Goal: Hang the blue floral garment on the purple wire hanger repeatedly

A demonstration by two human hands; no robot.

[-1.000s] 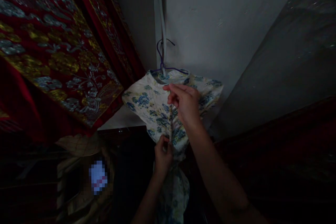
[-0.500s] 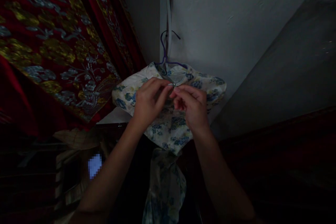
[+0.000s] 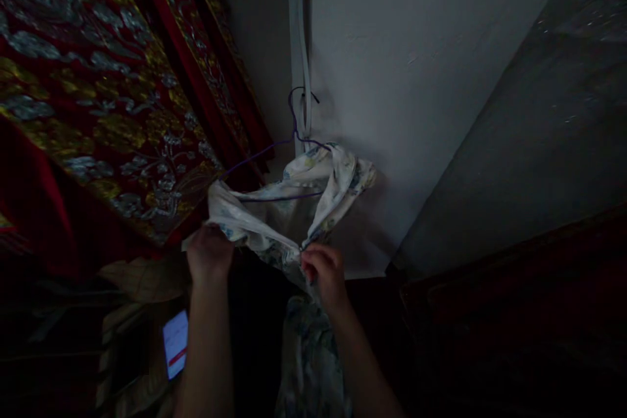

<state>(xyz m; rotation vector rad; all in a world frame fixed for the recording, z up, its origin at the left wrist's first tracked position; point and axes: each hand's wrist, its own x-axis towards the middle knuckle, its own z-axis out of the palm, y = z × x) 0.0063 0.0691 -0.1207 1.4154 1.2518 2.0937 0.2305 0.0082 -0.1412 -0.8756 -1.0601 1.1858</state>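
A white garment with blue and yellow flowers [image 3: 337,202] hangs from a thin purple wire hanger [image 3: 255,155], its front drawn wide open. Its left side has come off the hanger's arm, while the right shoulder still rests on the wire. My left hand [image 3: 210,253] is closed on the garment's left shoulder or sleeve; its fingertips are partly hidden and blurred. At the lower point of the opening, my right hand [image 3: 323,268] pinches the front edge of the cloth. The lower part of the garment dangles below my right hand in the dark.
A red cloth with gold and silver embroidery [image 3: 117,117] hangs at the left. A pale cable [image 3: 301,26] runs down the wall [image 3: 416,78] behind the hanger. A lit phone [image 3: 176,343] lies at the lower left on a wooden-looking piece of furniture [image 3: 117,320].
My hands have gone from the collar down and apart. The garment's front has opened, and its left shoulder has slid off the hanger, baring the wire.
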